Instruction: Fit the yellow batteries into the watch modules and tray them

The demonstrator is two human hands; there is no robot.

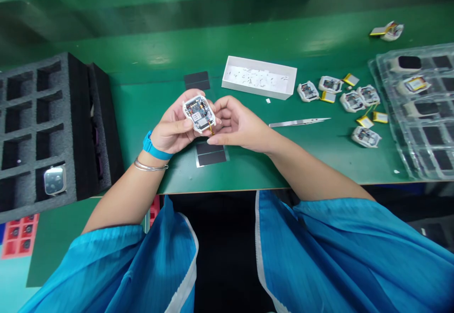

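L hand (173, 126) held the open watch case (198, 114) by its left edge, R hand (241, 123) curled alongside, grip unclear. Thin wires (210, 126) needed a gentle touch imo.

Wht watch case (198, 113), yel wires (211, 129); blu wristband (156, 147); grn table (248, 171); dk-flecked wht box (255, 91); blk film (212, 157) nr table's front edge.

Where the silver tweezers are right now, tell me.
In the head view, the silver tweezers lie on the green table right of centre, on the near side of the white box, between the right hand and the lowest white watch casing.
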